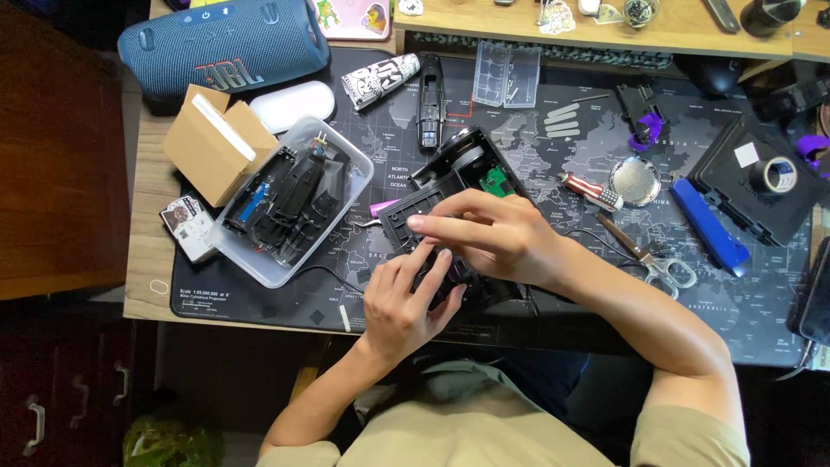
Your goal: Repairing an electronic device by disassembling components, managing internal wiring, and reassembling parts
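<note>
The black device under both hands is matt plastic with a green circuit board showing. The tub beside it is clear, glossy plastic. The box at the table's left edge is plain brown cardboard. The mat looks like smooth printed cloth; the table is pale wood. The scissors are shiny metal.

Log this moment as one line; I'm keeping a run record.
left hand: on black device | right hand: on black device | nearby: clear parts tub, scissors
</note>
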